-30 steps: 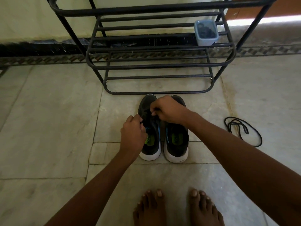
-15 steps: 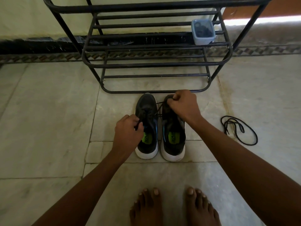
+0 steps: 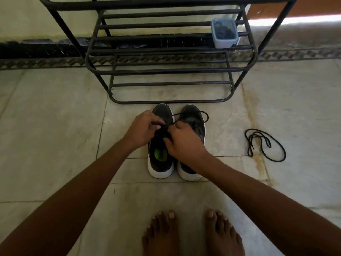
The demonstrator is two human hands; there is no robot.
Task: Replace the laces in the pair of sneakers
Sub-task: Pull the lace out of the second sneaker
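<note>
Two dark sneakers with white soles stand side by side on the floor, toes toward the rack: the left sneaker (image 3: 160, 159) with a green insole and the right sneaker (image 3: 193, 115). My left hand (image 3: 143, 129) and my right hand (image 3: 184, 143) meet over the left sneaker's lacing area, both pinching its black lace. A loop of that black lace (image 3: 200, 114) trails across the right sneaker's toe. The eyelets under my fingers are hidden. Another black lace (image 3: 265, 144) lies loose on the floor to the right.
A black metal shoe rack (image 3: 166, 71) stands just behind the sneakers, against the wall. A small blue container (image 3: 224, 33) sits on its right side. My bare feet (image 3: 191, 235) are on the marble floor in front of the sneakers.
My right hand came back from the right sneaker's toe to the left sneaker's lacing. My left hand moved up the left sneaker to meet it. The lace now loops over the right toe.
</note>
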